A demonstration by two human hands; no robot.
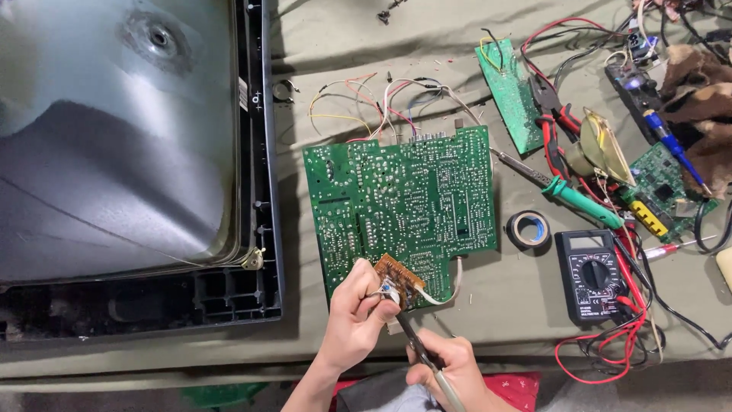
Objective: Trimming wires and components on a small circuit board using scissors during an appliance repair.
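A large green circuit board [400, 206] lies solder side up on the olive cloth. At its near edge my left hand [357, 313] pinches a small brown circuit board [398, 278], from which a white wire loops to the right. My right hand [450, 370] grips a slim metal tool [423, 355] like a pen, its tip reaching up to the small board's lower edge.
A picture tube in a black frame [263, 229] fills the left. To the right lie a roll of black tape [528, 230], a black multimeter [591, 276] with red leads, a green-handled soldering iron [579, 200], red pliers [550, 114] and smaller green boards [509, 95].
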